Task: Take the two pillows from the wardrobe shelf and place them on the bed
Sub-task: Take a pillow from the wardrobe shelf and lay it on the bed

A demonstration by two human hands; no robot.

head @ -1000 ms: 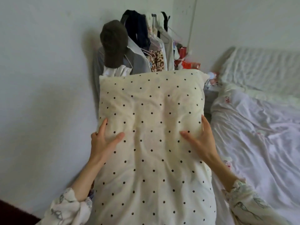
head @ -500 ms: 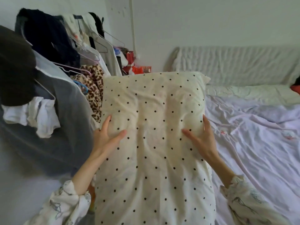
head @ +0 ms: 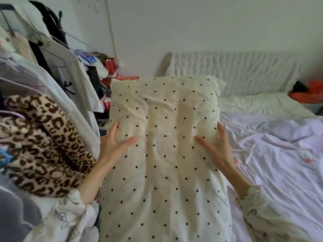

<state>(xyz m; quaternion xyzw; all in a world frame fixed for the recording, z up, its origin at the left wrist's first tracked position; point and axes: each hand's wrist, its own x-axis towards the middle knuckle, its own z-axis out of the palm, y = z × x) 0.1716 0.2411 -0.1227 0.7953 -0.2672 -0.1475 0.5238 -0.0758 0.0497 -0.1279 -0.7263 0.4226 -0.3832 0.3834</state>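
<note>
Cotton pillow: our cream, black-dotted pillow [head: 166, 163] is held upright in front of us, off the bed, its long side running away from our chest.
Left hand: our left hand [head: 113, 142] is clamped on the pillow's left edge, thumb pressed into the front face and fingers wrapped behind, so the soft filling cannot sag out of the grip.
Right hand: our right hand [head: 216, 147] mirrors it on the right edge, thumb on the front; we judge the two-sided squeeze keeps the pillow flat and steerable.
Second pillow: we see only one; whether another lies beneath it we cannot tell.
Bed: the bed [head: 279, 163], with its rumpled pale lilac sheet, lies just to our right, and the head end near the padded headboard [head: 236, 70] looks the likely landing spot.
Clothes rack: hanging garments, with a leopard-print one [head: 42, 145] close by our left arm, crowd that side, so we judge a turn rightward is the easy path.
</note>
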